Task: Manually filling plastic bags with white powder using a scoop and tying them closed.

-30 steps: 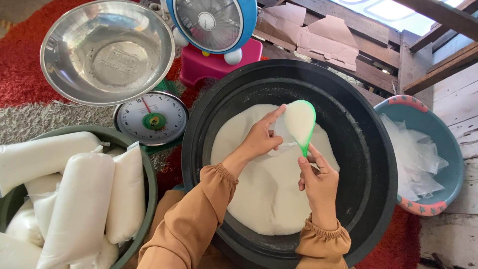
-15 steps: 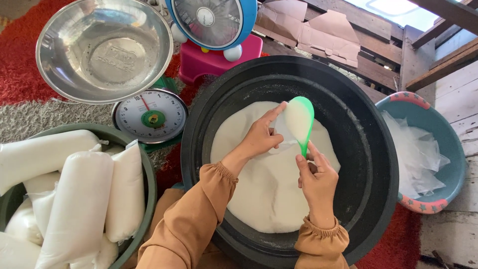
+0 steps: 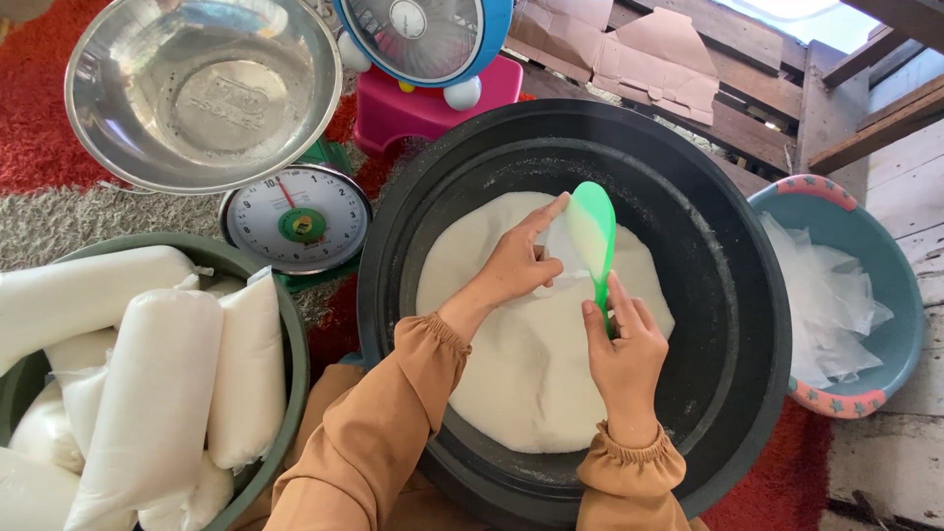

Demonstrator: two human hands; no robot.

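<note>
1. Head view: my right hand [image 3: 621, 356] was clamped on the handle of the green scoop [image 3: 593, 236], its blade tilted up with white grains clinging to it.
2. My left hand [image 3: 516, 264] pinched the mouth of a thin clear bag [image 3: 559, 258] just beside the blade, both above the white heap [image 3: 531, 334] in the black basin [image 3: 747, 295].
3. I judged the bag's mouth could sag shut if my left fingers slackened, and grains would slide past it back onto the heap.
4. A scoop tipped too fast might overshoot the narrow opening.
5. Filled bags [image 3: 147, 383] lay in the green tub [image 3: 295, 344] to my left, beside the dial scale [image 3: 295, 218].
</note>
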